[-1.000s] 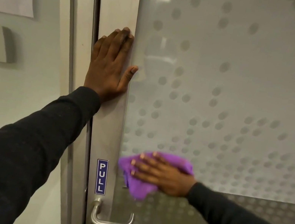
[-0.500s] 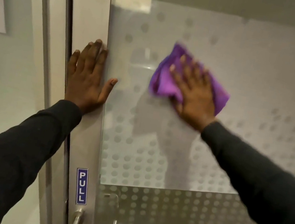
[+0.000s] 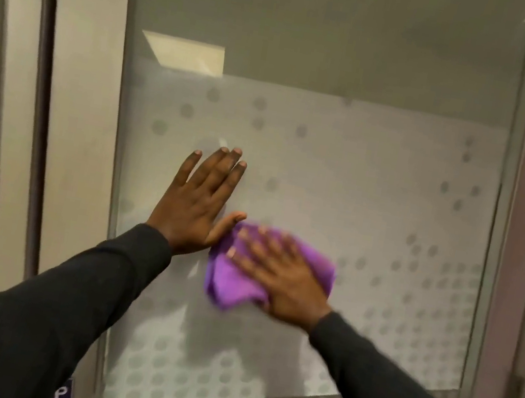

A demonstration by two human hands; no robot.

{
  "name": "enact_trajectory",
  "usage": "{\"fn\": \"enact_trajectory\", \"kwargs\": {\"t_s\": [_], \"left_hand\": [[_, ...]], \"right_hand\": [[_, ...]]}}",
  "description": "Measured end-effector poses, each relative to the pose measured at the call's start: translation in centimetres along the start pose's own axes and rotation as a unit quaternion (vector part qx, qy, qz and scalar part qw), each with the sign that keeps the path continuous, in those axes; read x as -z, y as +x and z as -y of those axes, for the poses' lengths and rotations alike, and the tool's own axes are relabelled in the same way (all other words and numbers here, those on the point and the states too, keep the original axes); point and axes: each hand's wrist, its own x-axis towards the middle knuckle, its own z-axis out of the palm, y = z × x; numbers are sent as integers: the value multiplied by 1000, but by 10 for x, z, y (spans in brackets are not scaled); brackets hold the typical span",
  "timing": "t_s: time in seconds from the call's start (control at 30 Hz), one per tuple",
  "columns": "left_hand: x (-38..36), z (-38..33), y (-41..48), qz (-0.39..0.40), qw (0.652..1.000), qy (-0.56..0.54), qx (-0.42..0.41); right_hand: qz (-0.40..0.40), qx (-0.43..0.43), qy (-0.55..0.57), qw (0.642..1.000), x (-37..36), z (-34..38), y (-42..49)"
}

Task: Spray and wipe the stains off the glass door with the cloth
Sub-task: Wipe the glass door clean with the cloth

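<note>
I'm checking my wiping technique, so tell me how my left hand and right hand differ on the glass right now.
The left hand lies bare and flat on the frosted glass door, fingers pointing up; the right hand presses the purple cloth against the glass, fingers angled up and to the left. The left hand sits higher, the right lower and beside it. The left looks sharp, the right blurred. Both are open-palmed, in black sleeves.

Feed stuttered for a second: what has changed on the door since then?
The left hand left the metal frame and now presses flat on the frosted glass. The right hand swept the purple cloth up, then back down beside it. Cloth stays pinned under the palm.
</note>
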Motion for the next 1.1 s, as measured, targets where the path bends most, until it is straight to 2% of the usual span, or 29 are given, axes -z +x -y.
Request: {"fn": "enact_trajectory", "kwargs": {"t_s": [0.1,0.2,0.27,0.33,0.4,0.5,0.6,0.73,0.8,0.87,0.93,1.03,1.1], "left_hand": [[0,-12,17,-2,1000,2,-14],[-1,-25,34,0,1000,6,-16],[-1,-32,43,-3,1000,7,-11],[0,-39,52,-13,1000,-4,-6],[2,-47,62,-31,999,-21,-2],[3,-63,78,-32,999,-24,-15],[-3,-80,83,0,999,-5,-38],[-16,-87,80,32,997,26,-66],[-21,-87,80,26,997,34,-69],[-25,-87,80,23,997,38,-65],[-27,-88,80,28,997,41,-64],[-26,-84,67,28,997,41,-63],[-25,-82,59,20,997,41,-63]], "right_hand": [[-37,-130,-21,991,45,-94,31],[-96,-284,6,954,77,-155,48],[-128,-347,9,929,78,-156,54],[-138,-361,6,922,63,-129,49],[-110,-314,5,943,39,-85,26],[-46,-171,-14,984,-8,-8,-39],[29,-42,-35,998,-42,48,-100],[54,25,-13,998,-40,30,-116],[36,14,-21,999,-26,-8,-115],[-4,-59,-26,998,-3,-67,-108],[-67,-187,-13,980,28,-137,-93],[-159,-374,16,913,69,-217,-67],[-189,-477,53,856,83,-240,-49]]}}
